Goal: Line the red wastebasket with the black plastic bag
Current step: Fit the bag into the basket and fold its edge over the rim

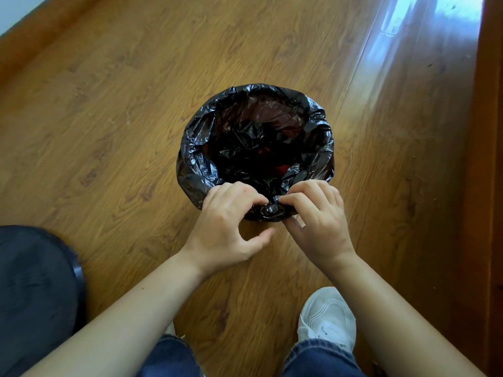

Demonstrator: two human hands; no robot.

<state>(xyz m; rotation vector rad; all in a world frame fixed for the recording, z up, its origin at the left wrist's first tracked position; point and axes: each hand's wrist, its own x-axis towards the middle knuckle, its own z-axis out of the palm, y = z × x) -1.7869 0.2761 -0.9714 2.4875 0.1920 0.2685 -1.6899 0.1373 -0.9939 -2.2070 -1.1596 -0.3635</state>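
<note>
The black plastic bag (196, 161) sits inside the round wastebasket on the wooden floor, its edge folded outward over the whole rim. Only small patches of the red wastebasket (281, 168) show through the crumpled plastic at the bottom. At the near side of the rim, my left hand (227, 227) and my right hand (317, 219) pinch a bunched fold of the bag between fingers and thumbs, almost touching each other.
A dark round object (35, 292) lies on the floor at the lower left. My white shoe (326, 317) and jeans are at the bottom. A wooden skirting (490, 186) runs along the right edge, and a wall base crosses the top left corner.
</note>
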